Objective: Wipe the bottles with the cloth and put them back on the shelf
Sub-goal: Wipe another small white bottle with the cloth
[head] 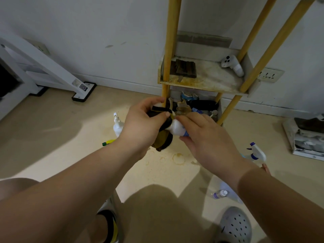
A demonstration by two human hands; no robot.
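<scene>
My right hand [201,135] grips a white bottle [177,128] with a blue label, held sideways above the floor. My left hand [140,125] grips a dark olive-and-black cloth [163,137] wrapped around the bottle's top end; the cap is hidden under it. Straight ahead stands the wooden shelf [206,81] with yellow posts. On the floor are a white spray bottle [117,125] at the left, a yellow-and-green bottle [108,142] partly behind my left wrist, a purple-trigger spray bottle [256,152] at the right and a small clear bottle [220,193] near my right forearm.
The middle shelf carries a dark folded cloth [185,68] and a white controller [232,64]. The bottom shelf [198,106] is crowded with mixed items. A white frame [52,67] leans at the left; stacked papers [308,137] lie at the right. Ring stains [178,158] mark the floor.
</scene>
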